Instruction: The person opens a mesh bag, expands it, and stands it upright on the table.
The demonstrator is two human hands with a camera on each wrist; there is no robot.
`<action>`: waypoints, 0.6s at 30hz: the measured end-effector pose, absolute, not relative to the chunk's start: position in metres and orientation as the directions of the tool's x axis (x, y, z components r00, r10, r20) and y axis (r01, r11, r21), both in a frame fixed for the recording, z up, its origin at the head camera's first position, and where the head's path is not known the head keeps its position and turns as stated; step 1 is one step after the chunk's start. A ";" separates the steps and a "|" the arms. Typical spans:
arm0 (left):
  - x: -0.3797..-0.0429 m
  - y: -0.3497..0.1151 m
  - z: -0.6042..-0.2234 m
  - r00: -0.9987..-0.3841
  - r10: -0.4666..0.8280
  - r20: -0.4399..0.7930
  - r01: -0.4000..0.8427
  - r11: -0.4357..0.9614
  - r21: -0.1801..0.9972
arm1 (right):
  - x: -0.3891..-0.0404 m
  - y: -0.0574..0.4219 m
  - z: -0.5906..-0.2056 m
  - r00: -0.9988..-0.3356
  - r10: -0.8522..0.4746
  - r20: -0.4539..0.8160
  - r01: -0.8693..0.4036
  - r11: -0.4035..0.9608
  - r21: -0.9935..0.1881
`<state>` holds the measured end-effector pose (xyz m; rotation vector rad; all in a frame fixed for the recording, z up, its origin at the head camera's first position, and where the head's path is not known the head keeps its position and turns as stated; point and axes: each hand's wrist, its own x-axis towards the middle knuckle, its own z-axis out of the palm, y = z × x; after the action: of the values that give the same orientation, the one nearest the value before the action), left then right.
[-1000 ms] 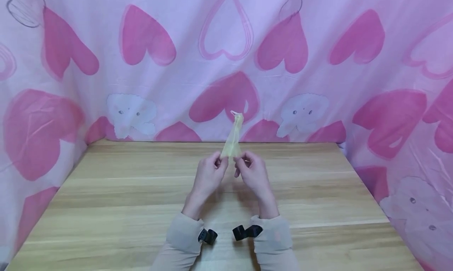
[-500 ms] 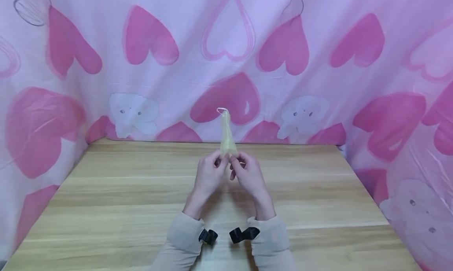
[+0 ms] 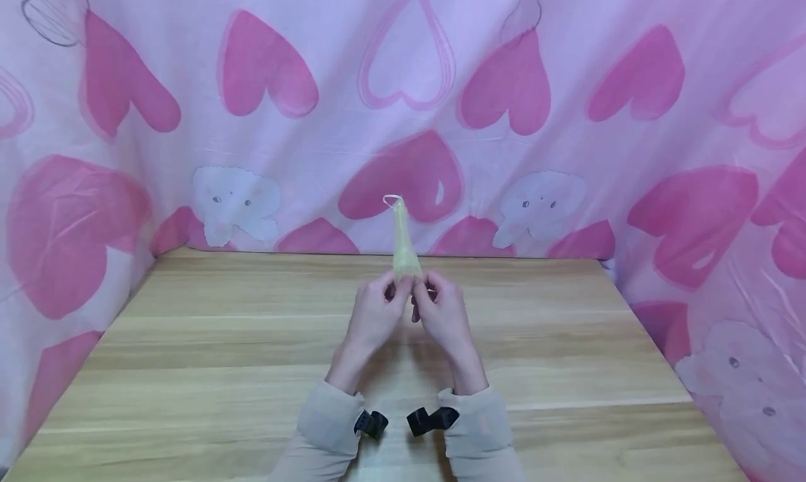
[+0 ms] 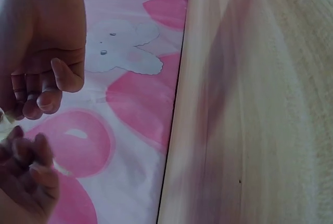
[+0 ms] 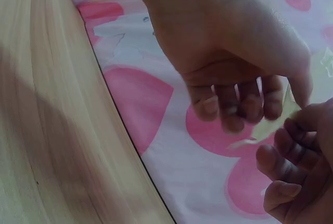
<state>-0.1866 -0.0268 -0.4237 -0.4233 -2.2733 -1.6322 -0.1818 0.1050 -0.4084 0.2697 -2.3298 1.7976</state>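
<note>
A small, sheer, pale yellow drawstring pouch (image 3: 406, 247) is held up in front of me over the far part of the table. Its narrow gathered end points away and carries a white cord loop (image 3: 392, 201). My left hand (image 3: 373, 317) pinches the near, wider end between thumb and fingers. Close against it, my right hand (image 3: 443, 320) pinches the same end, the two thumbs side by side. In the right wrist view, pale yellow fabric (image 5: 268, 126) shows behind the curled fingers. Fingertips largely hide the pinched end.
The wooden table (image 3: 208, 370) spreads out beneath both arms. A pink curtain (image 3: 327, 146) with hearts and white cartoon animals closes off the back and sides. Black wrist cameras sit on both sleeves, the left camera (image 3: 371, 424) close to the right camera (image 3: 431, 420).
The right hand has moved left, bringing the two hands together. The pouch's far end has swung left, and its white cord loop now sticks out to the left.
</note>
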 end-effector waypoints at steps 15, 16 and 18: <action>-0.183 -0.017 -0.422 -0.972 -0.018 0.234 0.216 0.318 0.923 | -0.174 0.112 -0.414 -0.981 0.033 0.192 -0.177 0.261 -0.949; -0.183 -0.017 -0.421 -0.971 -0.019 0.239 0.219 0.332 0.917 | -0.175 0.111 -0.414 -0.981 0.040 0.191 -0.175 0.261 -0.949; -0.184 -0.017 -0.419 -0.969 -0.014 0.248 0.227 0.350 0.909 | -0.176 0.111 -0.413 -0.978 0.044 0.201 -0.183 0.268 -0.946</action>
<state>-0.1836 -0.0171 -0.4191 -0.1929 -2.3992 -1.6671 -0.1760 0.1105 -0.4134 0.1295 -2.3457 1.7895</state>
